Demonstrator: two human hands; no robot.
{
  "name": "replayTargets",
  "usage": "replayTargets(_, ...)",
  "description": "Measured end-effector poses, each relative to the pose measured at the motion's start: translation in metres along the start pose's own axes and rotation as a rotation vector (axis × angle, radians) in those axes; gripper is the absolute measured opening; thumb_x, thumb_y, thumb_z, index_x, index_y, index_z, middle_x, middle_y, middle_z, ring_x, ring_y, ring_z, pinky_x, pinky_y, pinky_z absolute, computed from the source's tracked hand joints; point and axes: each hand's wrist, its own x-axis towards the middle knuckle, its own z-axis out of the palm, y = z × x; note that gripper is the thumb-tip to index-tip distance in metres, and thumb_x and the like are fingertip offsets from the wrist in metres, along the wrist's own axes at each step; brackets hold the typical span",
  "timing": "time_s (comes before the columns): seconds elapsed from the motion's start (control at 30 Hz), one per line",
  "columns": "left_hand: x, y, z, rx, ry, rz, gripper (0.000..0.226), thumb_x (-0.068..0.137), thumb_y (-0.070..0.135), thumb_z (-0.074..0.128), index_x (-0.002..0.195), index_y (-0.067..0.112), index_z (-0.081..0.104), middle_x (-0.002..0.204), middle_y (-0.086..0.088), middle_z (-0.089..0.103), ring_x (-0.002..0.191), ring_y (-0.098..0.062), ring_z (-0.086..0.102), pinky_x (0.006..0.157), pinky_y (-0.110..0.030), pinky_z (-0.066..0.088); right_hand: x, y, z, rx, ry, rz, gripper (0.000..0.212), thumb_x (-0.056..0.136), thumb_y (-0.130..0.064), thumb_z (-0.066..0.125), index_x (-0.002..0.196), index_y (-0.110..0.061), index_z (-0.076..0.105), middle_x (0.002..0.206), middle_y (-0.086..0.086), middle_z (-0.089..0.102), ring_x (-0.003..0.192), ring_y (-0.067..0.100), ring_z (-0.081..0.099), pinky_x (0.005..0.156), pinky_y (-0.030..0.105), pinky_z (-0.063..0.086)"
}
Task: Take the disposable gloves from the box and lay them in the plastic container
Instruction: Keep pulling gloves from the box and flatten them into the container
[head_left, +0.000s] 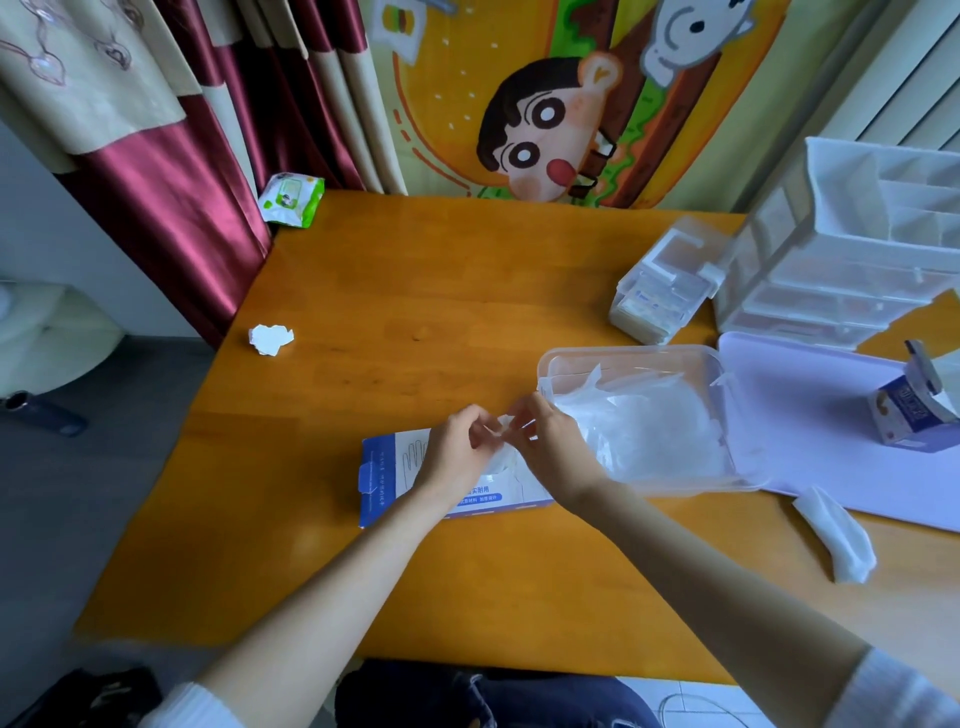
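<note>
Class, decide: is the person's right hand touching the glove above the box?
Touching. The head view shows the right hand pinching the glove just above the box; the left hand pinches it too.

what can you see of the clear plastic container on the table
The container is a clear, rounded-corner rectangular plastic tub, open with no lid on it, standing upright on the wooden table, right of the glove box. A loose heap of thin see-through gloves lies inside, one edge sticking up at the far left. Its right side meets a flat lilac panel. The right hand, pinching a glove, is just by its near left corner; whether it touches is unclear.
</note>
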Motion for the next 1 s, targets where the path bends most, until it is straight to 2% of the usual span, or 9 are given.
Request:
replayTargets(0.13,0.001,-0.006,-0.01,0.074,0.095,-0.001,0.006,0.091,0.007,0.061,0.086,0.011,0.062,0.074,0.004,0.058,0.067,-0.006,0.052,0.054,-0.008,0.042,0.001,0.007,-0.002,-0.048,0.004,0.015,0.022,0.089,0.002,0.054,0.11,-0.004,0.052,0.09,0.005,0.057,0.076,0.014,0.05,0.068,0.016,0.035)
replayTargets(0.2,0.003,-0.017,-0.019,0.195,0.125,-0.014,0.007,0.092,0.005,0.058,0.088,0.009,0.063,0.082,0.001,0.059,0.067,-0.004,0.05,0.053,-0.009,0.04,0.001,0.01,-0.005,-0.091,-0.004,0.026,0.031,0.09,0.002,0.053,0.12,-0.005,0.049,0.109,0.008,0.055,0.084,0.013,0.05,0.072,0.012,0.035)
replayTargets(0.3,0.0,-0.034,-0.028,0.481,0.06,0.032,0.013,0.095,0.007,0.053,0.099,0.008,0.065,0.107,-0.003,0.057,0.079,-0.008,0.052,0.058,-0.01,0.039,-0.001,0.012,-0.008,-0.143,-0.031,0.039,0.042,0.092,-0.002,0.053,0.132,-0.009,0.043,0.132,0.01,0.045,0.107,0.022,0.054,0.09,0.024,0.041)
replayTargets(0.4,-0.013,-0.034,-0.021,0.617,-0.111,0.147,0.03,0.098,0.012,0.049,0.126,0.015,0.059,0.128,0.003,0.05,0.111,-0.011,0.052,0.087,-0.017,0.045,0.001,0.012,-0.008,-0.181,-0.061,0.05,0.04,0.094,-0.009,0.054,0.133,-0.008,0.044,0.127,0.012,0.054,0.112,0.025,0.055,0.09,0.027,0.042)
replayTargets(0.47,-0.02,-0.032,-0.013,0.73,-0.258,0.188,0.041,0.099,0.027,0.046,0.14,0.02,0.045,0.145,0.004,0.04,0.134,-0.014,0.035,0.109,-0.029,0.029,0.005,0.01,-0.008,-0.184,-0.084,0.084,0.033,0.093,-0.014,0.055,0.125,-0.007,0.05,0.108,0.014,0.064,0.101,0.028,0.059,0.081,0.03,0.044)
replayTargets(0.53,-0.023,-0.034,-0.007,0.865,-0.375,0.162,0.052,0.097,0.04,0.045,0.144,0.021,0.035,0.152,0.003,0.031,0.141,-0.017,0.024,0.115,-0.036,0.016,0.007,0.008,-0.009,-0.157,-0.074,0.112,0.026,0.093,-0.015,0.054,0.118,-0.008,0.054,0.094,0.015,0.066,0.09,0.028,0.062,0.073,0.032,0.046)
replayTargets(0.73,-0.022,-0.043,0.0,0.994,-0.425,0.129,0.055,0.094,0.043,0.052,0.141,0.016,0.04,0.15,0.0,0.036,0.139,-0.018,0.028,0.114,-0.038,0.019,0.012,-0.002,-0.046,-0.079,0.077,0.035,0.016,0.093,-0.003,0.047,0.106,-0.01,0.054,0.071,-0.003,0.057,0.074,0.023,0.06,0.066,0.035,0.046)
replayTargets(0.93,-0.011,-0.023,-0.011,0.932,-0.574,0.035,0.044,0.096,0.035,0.05,0.137,0.019,0.043,0.143,0.0,0.043,0.13,-0.02,0.041,0.106,-0.036,0.033,0.012,-0.007,-0.102,-0.202,0.218,-0.159,0.025,0.095,0.004,0.037,0.115,-0.006,0.05,0.092,0.0,0.053,0.082,0.015,0.05,0.068,0.022,0.036)
replayTargets(1.0,-0.006,-0.004,-0.015,0.829,-0.471,0.042,0.034,0.097,0.029,0.049,0.13,0.021,0.048,0.138,0.002,0.048,0.122,-0.018,0.048,0.099,-0.034,0.04,0.007,-0.003,-0.116,-0.266,0.191,-0.198,0.025,0.095,0.005,0.039,0.116,-0.005,0.05,0.095,0.001,0.051,0.085,0.016,0.049,0.068,0.018,0.033)
